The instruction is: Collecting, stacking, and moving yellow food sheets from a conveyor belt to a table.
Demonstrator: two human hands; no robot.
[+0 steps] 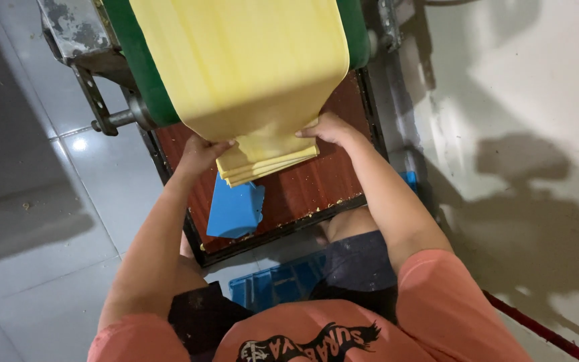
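Left hand (199,153): fingers curled over the left end of a folded stack of yellow dough sheet (269,161), gripping its edge. Right hand (330,129): fingers bent over the stack's right end, pressing the top layer down; whether they close under the stack cannot be told. Folded stack: several flat layers, lying between the two hands on the red-brown wooden table (316,184), near its middle and toward the far edge. Yellow dough sheet, continuous band (242,60): hangs from the green belt (145,74) of a machine above and runs straight down into the stack's top fold. Handling note, as a judgement: the fold goes best if both ends are held level and square, each layer laid edge on edge, with some slack in the hanging band so the soft sheet neither stretches nor tears. Blue block-shaped object (234,209): on the table nearer the front-left corner, just beside the stack. Crumbs along the table's front edge.
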